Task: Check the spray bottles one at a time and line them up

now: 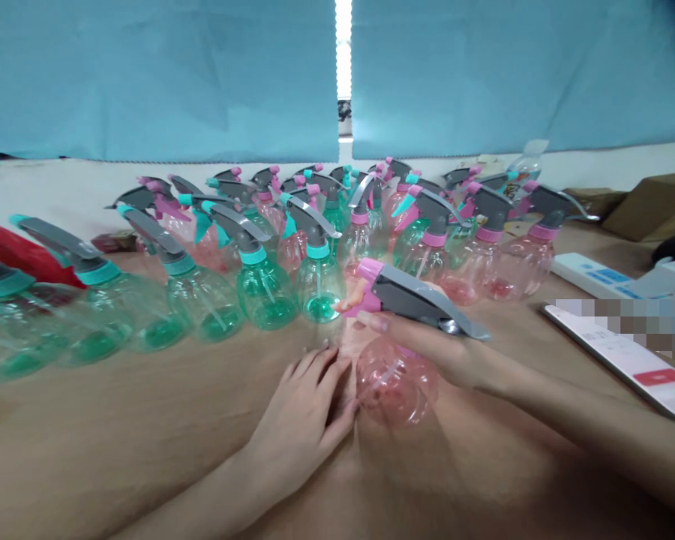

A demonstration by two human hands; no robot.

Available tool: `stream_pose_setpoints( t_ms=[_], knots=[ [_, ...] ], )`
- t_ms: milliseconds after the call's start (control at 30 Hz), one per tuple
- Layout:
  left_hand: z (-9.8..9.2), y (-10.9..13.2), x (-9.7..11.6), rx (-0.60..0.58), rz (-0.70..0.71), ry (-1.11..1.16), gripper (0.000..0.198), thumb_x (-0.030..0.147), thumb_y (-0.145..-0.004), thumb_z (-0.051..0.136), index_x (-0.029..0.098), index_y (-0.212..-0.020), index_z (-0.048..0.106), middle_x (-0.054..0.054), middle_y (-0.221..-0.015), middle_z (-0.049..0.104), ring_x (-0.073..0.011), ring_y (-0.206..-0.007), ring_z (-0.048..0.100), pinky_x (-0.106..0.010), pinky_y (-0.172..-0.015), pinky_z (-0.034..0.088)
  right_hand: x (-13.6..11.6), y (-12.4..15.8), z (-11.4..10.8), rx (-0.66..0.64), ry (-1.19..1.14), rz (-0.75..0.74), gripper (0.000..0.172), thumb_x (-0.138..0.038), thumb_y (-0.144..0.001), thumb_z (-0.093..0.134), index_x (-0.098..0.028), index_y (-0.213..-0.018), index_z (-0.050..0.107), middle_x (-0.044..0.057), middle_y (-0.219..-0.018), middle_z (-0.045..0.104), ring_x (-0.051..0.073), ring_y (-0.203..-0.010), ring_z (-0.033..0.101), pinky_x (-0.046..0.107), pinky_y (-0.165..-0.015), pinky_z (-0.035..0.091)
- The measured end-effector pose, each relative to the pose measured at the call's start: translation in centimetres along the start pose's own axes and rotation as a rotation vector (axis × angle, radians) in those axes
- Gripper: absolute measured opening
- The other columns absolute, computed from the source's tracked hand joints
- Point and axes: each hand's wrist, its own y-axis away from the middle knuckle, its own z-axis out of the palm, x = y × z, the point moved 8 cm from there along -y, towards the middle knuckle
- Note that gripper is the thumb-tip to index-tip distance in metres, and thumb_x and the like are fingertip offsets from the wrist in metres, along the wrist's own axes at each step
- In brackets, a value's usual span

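A pink see-through spray bottle (394,382) stands on the wooden table (118,442) just in front of me. My right hand (427,341) is wrapped round its neck, under the grey trigger head (421,300) with its pink nozzle. My left hand (307,409) lies flat on the table to the left of the bottle, fingers spread, with the fingertips touching the bottle's side.
Several green spray bottles (264,289) and pink spray bottles (484,262) stand in rows across the table behind. A red thing (16,251) lies at far left. A white phone (630,360) and a white power strip (596,274) lie at right, cardboard (652,202) beyond.
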Motion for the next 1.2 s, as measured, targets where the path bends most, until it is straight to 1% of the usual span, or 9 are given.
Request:
stream_pose_setpoints(
  t_ms=[67, 233, 400, 467, 633, 767, 900, 1133, 1200],
  knots=[
    [0.00, -0.05, 0.06, 0.004, 0.008, 0.001, 0.036, 0.030, -0.094, 0.050, 0.019, -0.128, 0.050, -0.013, -0.133, 0.054, -0.0318, -0.124, 0.047, -0.051, -0.100, 0.040, 0.06, -0.06, 0.06, 0.017, -0.027, 0.009, 0.005, -0.027, -0.087, 0.054, -0.024, -0.087, 0.057, -0.003, -0.074, 0.052, 0.012, -0.065, 0.047, 0.028, -0.065, 0.043],
    [0.15, -0.09, 0.01, -0.010, 0.007, -0.007, 0.035, 0.031, -0.094, 0.049, 0.018, -0.126, 0.051, -0.014, -0.134, 0.053, -0.0329, -0.125, 0.047, -0.052, -0.100, 0.040, 0.09, -0.29, 0.32, 0.019, -0.077, 0.012, 0.018, -0.023, -0.084, 0.054, -0.023, -0.099, 0.063, 0.001, -0.088, 0.061, 0.014, -0.076, 0.055, 0.031, -0.073, 0.047],
    [0.10, 0.02, -0.05, -0.004, 0.005, -0.020, 0.035, 0.032, -0.094, 0.049, 0.019, -0.127, 0.051, -0.013, -0.136, 0.053, -0.0328, -0.125, 0.046, -0.052, -0.100, 0.039, 0.08, -0.20, 0.10, 0.034, -0.054, 0.015, 0.023, -0.022, -0.083, 0.055, -0.024, -0.104, 0.065, 0.001, -0.089, 0.064, 0.016, -0.085, 0.059, 0.033, -0.079, 0.050],
    [0.08, 0.03, -0.02, -0.007, 0.006, -0.021, 0.035, 0.031, -0.094, 0.049, 0.018, -0.127, 0.051, -0.013, -0.135, 0.053, -0.0328, -0.125, 0.047, -0.052, -0.100, 0.040, 0.08, -0.18, 0.06, 0.037, -0.042, 0.029, 0.023, -0.023, -0.083, 0.056, -0.024, -0.104, 0.065, 0.002, -0.089, 0.065, 0.017, -0.084, 0.059, 0.034, -0.078, 0.050],
    [0.06, -0.12, 0.06, -0.016, 0.005, -0.027, 0.034, 0.031, -0.094, 0.050, 0.015, -0.124, 0.053, -0.015, -0.134, 0.053, -0.0332, -0.124, 0.047, -0.052, -0.099, 0.041, -0.08, -0.26, 0.26, 0.019, -0.075, 0.016, 0.024, -0.022, -0.083, 0.054, -0.024, -0.103, 0.066, 0.003, -0.091, 0.066, 0.019, -0.094, 0.060, 0.039, -0.087, 0.050],
    [-0.01, -0.19, 0.13, -0.006, 0.009, -0.029, 0.032, 0.031, -0.095, 0.049, 0.017, -0.123, 0.054, -0.014, -0.134, 0.054, -0.0328, -0.124, 0.047, -0.052, -0.099, 0.041, 0.21, -0.29, 0.28, 0.017, -0.087, 0.038, 0.021, -0.024, -0.081, 0.057, -0.024, -0.100, 0.066, 0.003, -0.093, 0.066, 0.019, -0.092, 0.060, 0.039, -0.085, 0.051],
    [-0.12, -0.14, 0.15, 0.004, 0.008, -0.024, 0.030, 0.031, -0.094, 0.048, 0.019, -0.122, 0.054, -0.013, -0.133, 0.055, -0.0319, -0.124, 0.048, -0.051, -0.099, 0.041, 0.23, -0.27, 0.29, 0.019, -0.078, 0.043, 0.020, -0.022, -0.083, 0.056, -0.024, -0.100, 0.067, 0.003, -0.091, 0.067, 0.018, -0.091, 0.060, 0.039, -0.087, 0.050],
    [0.04, -0.14, 0.17, -0.022, 0.005, -0.034, 0.032, 0.030, -0.094, 0.049, 0.016, -0.122, 0.054, -0.015, -0.134, 0.053, -0.0327, -0.124, 0.046, -0.052, -0.099, 0.041, 0.61, -0.15, 0.45, -0.016, -0.110, 0.061, 0.017, -0.027, -0.085, 0.059, -0.024, -0.099, 0.067, 0.002, -0.088, 0.066, 0.018, -0.094, 0.060, 0.036, -0.086, 0.050],
    [0.06, -0.16, 0.17, -0.023, 0.005, -0.033, 0.031, 0.030, -0.094, 0.049, 0.016, -0.122, 0.054, -0.014, -0.134, 0.053, -0.0327, -0.124, 0.047, -0.052, -0.099, 0.041, 0.60, -0.17, 0.40, -0.017, -0.113, 0.058, 0.015, -0.026, -0.084, 0.060, -0.023, -0.098, 0.066, 0.001, -0.087, 0.065, 0.017, -0.092, 0.060, 0.035, -0.086, 0.049]
  ],
)
